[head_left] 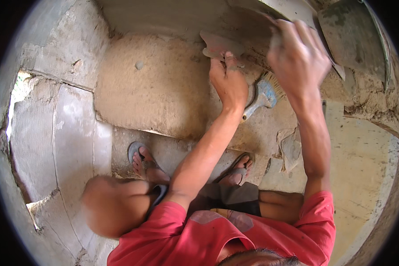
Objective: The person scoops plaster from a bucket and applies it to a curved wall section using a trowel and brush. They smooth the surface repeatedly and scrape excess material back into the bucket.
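Note:
My left hand (229, 84) pinches a thin, flat scraper plate (224, 45) between thumb and fingers. The plate is grey-brown with a curved edge, and lies close against the foot of the plastered wall (164, 17). To the right and higher up, my right hand (299, 57) is curled closed and smeared by motion. A dark, thin edge shows beside its fingers, but what it grips is mostly hidden. Below and between the hands rests a wide paintbrush (264, 96) with a worn blue and white body and pale bristles.
A dusty ledge (146, 88) spans the middle, with a small grey lump (139, 65) on it. At upper right leans a curved grey sheet (352, 37). A crumpled scrap (290, 148) lies right of my sandalled feet (148, 164). A yellowish slab (363, 164) fills the right.

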### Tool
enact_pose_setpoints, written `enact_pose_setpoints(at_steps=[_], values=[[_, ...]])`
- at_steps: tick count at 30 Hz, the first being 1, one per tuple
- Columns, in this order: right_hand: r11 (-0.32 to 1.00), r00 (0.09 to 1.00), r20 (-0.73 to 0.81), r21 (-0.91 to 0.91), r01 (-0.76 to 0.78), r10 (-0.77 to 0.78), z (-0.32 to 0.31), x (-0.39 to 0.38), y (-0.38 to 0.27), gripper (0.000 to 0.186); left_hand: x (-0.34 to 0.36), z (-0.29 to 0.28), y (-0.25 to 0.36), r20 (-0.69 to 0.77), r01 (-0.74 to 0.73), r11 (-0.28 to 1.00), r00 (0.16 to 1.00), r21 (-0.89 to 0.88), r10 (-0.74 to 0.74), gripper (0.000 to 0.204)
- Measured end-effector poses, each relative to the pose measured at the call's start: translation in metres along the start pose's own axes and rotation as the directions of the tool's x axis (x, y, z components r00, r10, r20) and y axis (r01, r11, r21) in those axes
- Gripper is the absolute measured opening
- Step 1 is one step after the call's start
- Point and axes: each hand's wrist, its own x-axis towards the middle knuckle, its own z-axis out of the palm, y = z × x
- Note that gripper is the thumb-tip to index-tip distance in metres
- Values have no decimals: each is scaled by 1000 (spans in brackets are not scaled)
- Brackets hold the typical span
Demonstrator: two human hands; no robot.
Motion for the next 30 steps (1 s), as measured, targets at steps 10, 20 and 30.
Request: enact_pose_setpoints(at_steps=[10,20,30], values=[[985,983,145,146,88,-110,50,-32,-37,12,1,-1,-1,79,4,959,997,-283,19,29],[976,982,-187,212,57,-17,-70,34,-1,22,-10,3,1,74,128,932,991,-340,-110,30],[955,967,-27,153,254,-253,47,7,-37,21,-14,5,1,29,61,952,998,-300,-55,34]])
